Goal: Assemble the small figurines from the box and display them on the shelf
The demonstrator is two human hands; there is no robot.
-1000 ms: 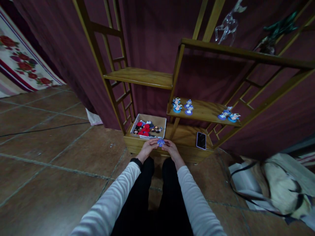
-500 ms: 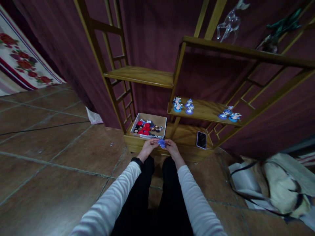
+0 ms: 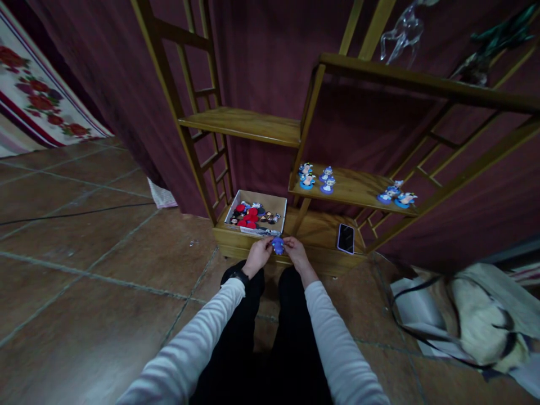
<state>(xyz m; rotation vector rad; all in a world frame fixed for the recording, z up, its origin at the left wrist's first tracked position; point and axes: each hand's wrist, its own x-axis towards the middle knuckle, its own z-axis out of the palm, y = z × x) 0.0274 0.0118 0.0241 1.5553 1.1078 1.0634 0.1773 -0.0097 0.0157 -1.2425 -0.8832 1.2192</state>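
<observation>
A small purple figurine [image 3: 277, 246] is held between my two hands, in front of the low shelf. My left hand [image 3: 259, 254] grips its left side with closed fingers. On the other side, my right hand [image 3: 296, 253] pinches it too. Just beyond the hands stands a cardboard box [image 3: 278, 211] with red round pieces [image 3: 250, 216] and several small figurines [image 3: 270, 217] lying inside. Purple figurines [image 3: 328, 184] and blue-based figurines [image 3: 307, 180] stand in groups on the middle shelf [image 3: 352, 183], at its left and right ends.
A phone [image 3: 346, 238] lies on the bottom board to the right. Clear glass deer [image 3: 403, 35] and a dark green ornament [image 3: 493, 45] stand on the top right shelf. Bags [image 3: 476, 315] rest on the floor at right. A cable [image 3: 76, 214] crosses the tiles at left.
The purple figurine has turned a little between my fingers, and my left hand has shifted slightly around it. The view has tilted slightly. The shelf figurines stay in place.
</observation>
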